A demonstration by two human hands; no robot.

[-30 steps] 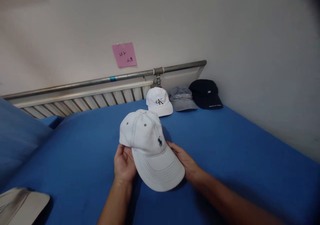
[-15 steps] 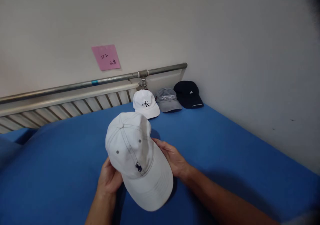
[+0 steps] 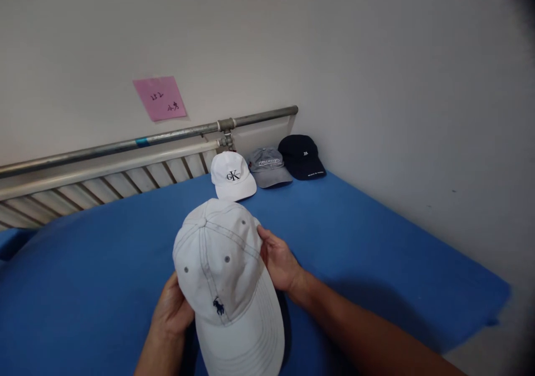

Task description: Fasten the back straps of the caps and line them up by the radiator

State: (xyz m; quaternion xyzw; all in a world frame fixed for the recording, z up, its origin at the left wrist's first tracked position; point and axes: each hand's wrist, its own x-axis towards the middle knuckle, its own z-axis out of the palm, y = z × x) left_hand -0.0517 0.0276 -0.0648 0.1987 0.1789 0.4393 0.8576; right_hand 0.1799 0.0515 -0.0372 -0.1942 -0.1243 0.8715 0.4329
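Between both hands is a white baseball cap [image 3: 234, 276] with grey stitching and a small dark horse-rider emblem, its brim pointing down toward me. My left hand [image 3: 173, 306] grips the cap's left side, the fingers tucked under and partly hidden. On the opposite edge, my right hand [image 3: 278, 259] holds the cap with its thumb along the rim and the other fingers mostly out of sight. Just beyond it, a white cap with black letters [image 3: 232, 176], a grey cap [image 3: 270, 167] and a black cap [image 3: 301, 157] sit side by side.
The blue sheet [image 3: 104, 259] covers the bed surface. Along the back wall run a metal pipe [image 3: 179, 133] and a ribbed radiator [image 3: 137, 181]. A pink paper note [image 3: 161, 98] hangs above them. A plain wall [image 3: 418, 114] borders the right side.
The held white cap has come closer and lower in view, its crown puffed out more fully. My right hand has shifted up along its side. The view has swung slightly right.
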